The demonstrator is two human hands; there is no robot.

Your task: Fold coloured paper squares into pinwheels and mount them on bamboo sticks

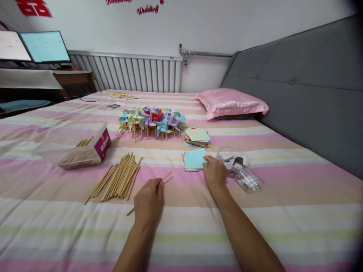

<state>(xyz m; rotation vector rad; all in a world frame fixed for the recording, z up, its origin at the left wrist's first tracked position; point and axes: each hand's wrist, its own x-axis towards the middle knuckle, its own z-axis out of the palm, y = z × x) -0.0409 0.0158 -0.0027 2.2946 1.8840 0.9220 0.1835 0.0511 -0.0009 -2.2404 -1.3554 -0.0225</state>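
A thin wooden stick [166, 176] runs slantwise through my left hand [149, 200], whose fingers are closed around it. Its lower end sticks out behind the wrist. My right hand [214, 170] is at the right edge of a small stack of coloured paper squares, thumb and fingertips pinching at the light blue square [194, 158] on top. Left of my left hand lies a loose pile of wooden sticks [121, 175]. Beyond the paper stack sits a second stack of paper squares [197, 134], pale yellow on top. Finished paper pinwheels [153, 119] on sticks stand bunched farther back.
A clear plastic box [82, 145] with more sticks lies at the left. Clear plastic bags [244, 173] with small pieces are right of my right hand. A pink pillow [231, 102] rests near the grey headboard [306, 71]. Everything lies on a striped bedsheet [184, 234].
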